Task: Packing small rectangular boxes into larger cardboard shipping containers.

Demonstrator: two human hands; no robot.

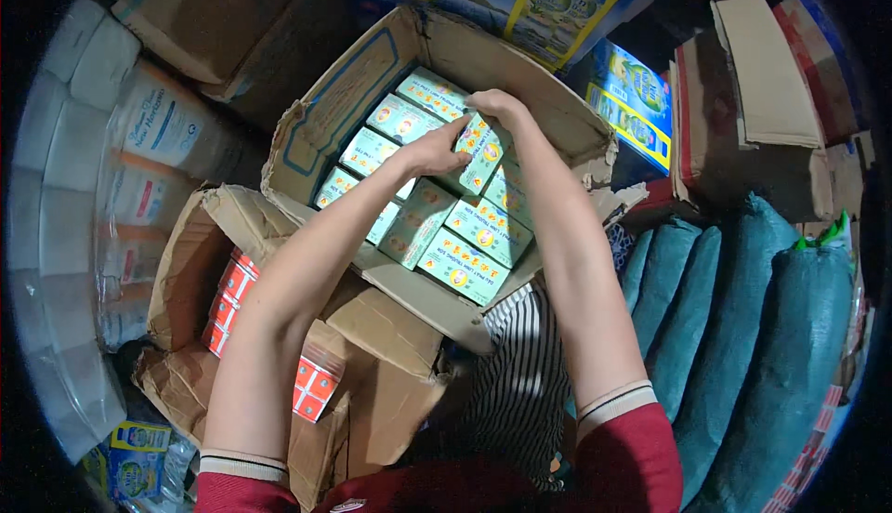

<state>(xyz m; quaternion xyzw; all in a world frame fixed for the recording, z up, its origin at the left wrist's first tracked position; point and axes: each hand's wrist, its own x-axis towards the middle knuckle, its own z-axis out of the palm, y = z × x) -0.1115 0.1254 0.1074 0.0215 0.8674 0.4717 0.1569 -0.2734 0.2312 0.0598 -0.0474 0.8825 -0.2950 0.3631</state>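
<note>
Both my hands are inside an open brown cardboard carton (348, 109) packed with small pale-green boxes. My left hand (435, 152) grips the left side of one pale-green box (481, 158), its fingers and thumb pressed against it. At the far end of that same box, my right hand (500, 107) is bent over the top edge, its fingertips partly hidden. This box stands a little higher than its neighbours and at a slant. More green boxes (465, 267) lie in rows to the left and nearer to me, with yellow-and-red print on their labels.
Left of the carton, a torn open carton (190, 276) holds orange-red packs (316, 385). Large blue-and-yellow cartons (567, 2) stand behind. Long dark-green wrapped bundles (790, 355) fill the right side. Clear-wrapped white packs (149, 141) are stacked at far left.
</note>
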